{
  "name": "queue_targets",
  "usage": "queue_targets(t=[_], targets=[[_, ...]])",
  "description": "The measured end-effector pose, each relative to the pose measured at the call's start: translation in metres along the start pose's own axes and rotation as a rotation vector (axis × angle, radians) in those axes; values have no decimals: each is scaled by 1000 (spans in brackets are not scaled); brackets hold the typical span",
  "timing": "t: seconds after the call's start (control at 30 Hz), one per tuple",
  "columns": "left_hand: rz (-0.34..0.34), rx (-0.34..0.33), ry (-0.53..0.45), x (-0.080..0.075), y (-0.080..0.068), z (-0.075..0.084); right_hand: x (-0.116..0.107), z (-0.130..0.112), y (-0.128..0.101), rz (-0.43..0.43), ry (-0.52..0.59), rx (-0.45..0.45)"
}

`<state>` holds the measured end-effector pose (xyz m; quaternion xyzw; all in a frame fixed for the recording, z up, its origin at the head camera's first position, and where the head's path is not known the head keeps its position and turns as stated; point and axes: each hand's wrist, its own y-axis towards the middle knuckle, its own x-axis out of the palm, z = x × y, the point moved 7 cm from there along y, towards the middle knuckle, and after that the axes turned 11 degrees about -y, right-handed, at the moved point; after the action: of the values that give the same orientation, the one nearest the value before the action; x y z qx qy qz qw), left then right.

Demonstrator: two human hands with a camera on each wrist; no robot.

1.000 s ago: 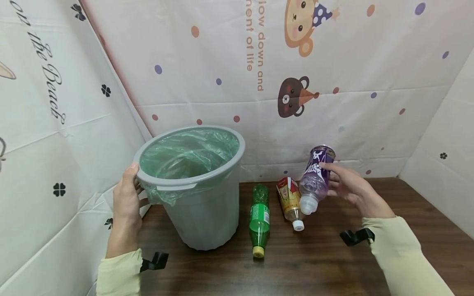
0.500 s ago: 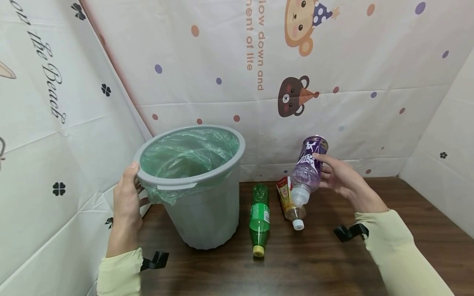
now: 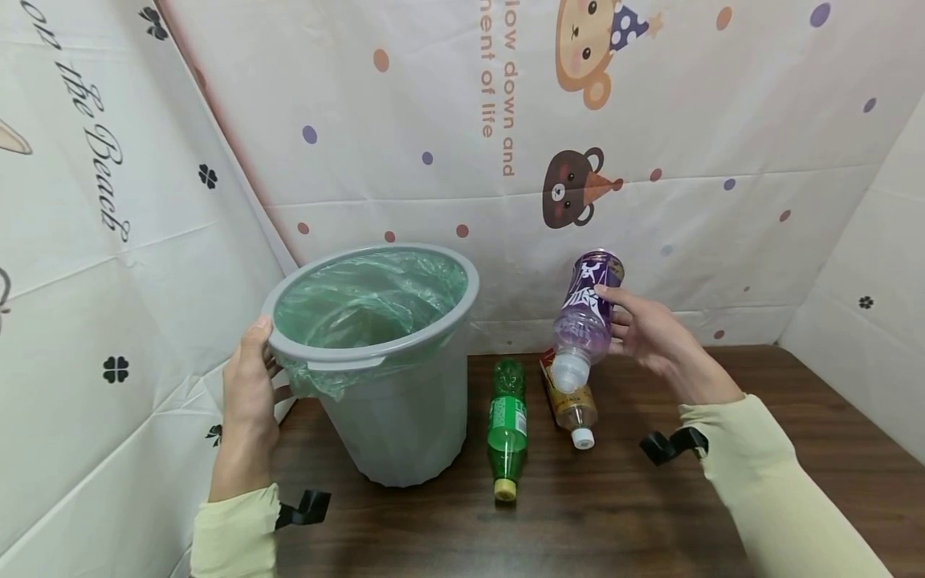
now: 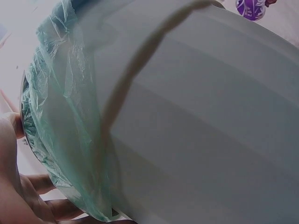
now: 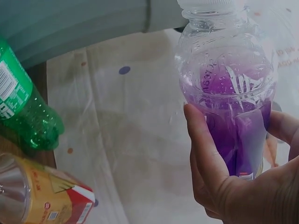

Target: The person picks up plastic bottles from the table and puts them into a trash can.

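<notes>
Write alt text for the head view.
Right hand holds a purple bottle, cap tilted downward; left hand grips a lined grey bin by its rim. A green bottle and a gold-labelled bottle lie on the table.

Head cam: high up, faces fwd + down over dark-brown wood table (image 3: 592, 514). L-wrist cam: v. close to side of round grey plastic bin (image 4: 196, 112), view turned sideways. R-wrist cam: close to clear-and-purple plastic bottle (image 5: 229, 88), faces white printed cloth backdrop (image 5: 117, 126). All 3 views share bin + bottle.
</notes>
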<state>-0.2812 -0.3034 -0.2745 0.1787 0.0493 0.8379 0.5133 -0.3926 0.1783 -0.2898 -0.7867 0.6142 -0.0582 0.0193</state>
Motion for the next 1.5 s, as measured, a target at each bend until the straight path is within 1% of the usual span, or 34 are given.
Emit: queue_targets(t=[0.17, 0.37, 0.77, 1.13, 1.33, 1.5], targets=[[3, -9, -9, -1, 0, -1, 8, -8, 0, -11, -5, -7], [8, -4, -9, -2, 0, -1, 21, -16, 1, -35, -8, -11], [8, 0, -14, -1, 0, 0, 45, -36, 3, -58, -40, -36], [-2, 5, -16, -1, 0, 0, 64, -45, 5, -65, -8, -27], [3, -10, -25, -2, 1, -3, 75, -50, 8, -84, -9, -32], [3, -6, -22, -2, 1, -2, 84, -55, 10, -88, -23, -39]])
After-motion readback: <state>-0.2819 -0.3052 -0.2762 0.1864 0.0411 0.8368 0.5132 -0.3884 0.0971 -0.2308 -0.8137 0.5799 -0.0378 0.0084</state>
